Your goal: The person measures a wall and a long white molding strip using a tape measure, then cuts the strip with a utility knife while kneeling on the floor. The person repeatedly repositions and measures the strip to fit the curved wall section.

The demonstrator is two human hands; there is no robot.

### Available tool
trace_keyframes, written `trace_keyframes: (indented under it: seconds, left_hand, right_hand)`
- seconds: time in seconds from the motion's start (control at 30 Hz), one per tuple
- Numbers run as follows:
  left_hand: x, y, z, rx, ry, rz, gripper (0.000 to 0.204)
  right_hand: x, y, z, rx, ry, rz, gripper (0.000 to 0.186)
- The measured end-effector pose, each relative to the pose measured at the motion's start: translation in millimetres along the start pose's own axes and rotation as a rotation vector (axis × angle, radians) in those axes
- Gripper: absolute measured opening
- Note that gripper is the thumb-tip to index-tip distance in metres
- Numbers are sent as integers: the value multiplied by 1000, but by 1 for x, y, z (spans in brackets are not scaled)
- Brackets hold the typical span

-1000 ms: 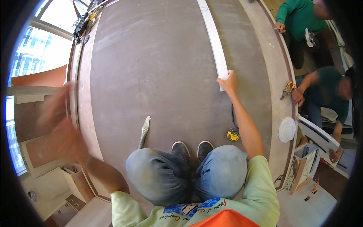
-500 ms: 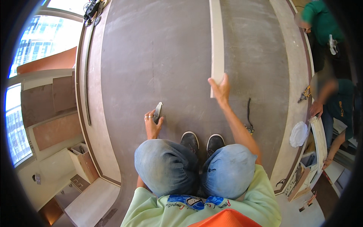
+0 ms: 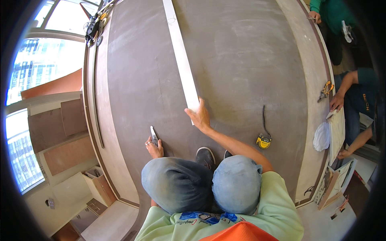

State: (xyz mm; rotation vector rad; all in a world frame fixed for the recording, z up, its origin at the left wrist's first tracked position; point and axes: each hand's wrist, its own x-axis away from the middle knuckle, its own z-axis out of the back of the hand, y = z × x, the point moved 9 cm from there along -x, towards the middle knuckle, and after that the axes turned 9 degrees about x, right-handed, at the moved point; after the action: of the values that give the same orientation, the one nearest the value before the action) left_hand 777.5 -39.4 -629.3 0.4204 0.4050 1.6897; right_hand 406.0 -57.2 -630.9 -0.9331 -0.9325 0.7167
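I am squatting on a broad brown-grey panel (image 3: 249, 76). My right hand (image 3: 200, 117) grips the near end of a long, narrow white strip (image 3: 181, 56), thumb on one side and fingers on the other. The strip runs away from me, tilted to the far left, with a pencil mark near its far part. Low on the left, beside my knee, my left hand (image 3: 155, 148) is closed around a utility knife (image 3: 154, 137), its blade pointing away from me. The knife and the strip are apart.
A yellow tape measure (image 3: 263, 141) with a dark strap lies right of my feet. Pliers (image 3: 325, 91) and a white cloth-like bundle (image 3: 321, 136) rest along the right border. Two co-workers are beyond it, one holding a panel (image 3: 337, 128). Power tools (image 3: 94, 28) stand far left.
My right hand has moved left and nearer with the strip, which now slants left and shows its white face. My left hand has drawn slightly back with the knife. The tape measure is now fully visible.
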Motion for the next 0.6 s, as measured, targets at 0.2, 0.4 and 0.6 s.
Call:
trace_keyframes:
  seconds: [0.2, 0.4, 0.6]
  left_hand:
    - [-67, 152, -41, 338, -235, -168, 45]
    - [-94, 237, -112, 489, -345, -54, 76]
    - [-69, 239, -119, 474, -190, -109, 73]
  right_hand:
    - [17, 1, -22, -54, -79, 48, 79]
    - [46, 4, -36, 29, -291, 221, 87]
    - [19, 21, 39, 150, -174, 209, 62]
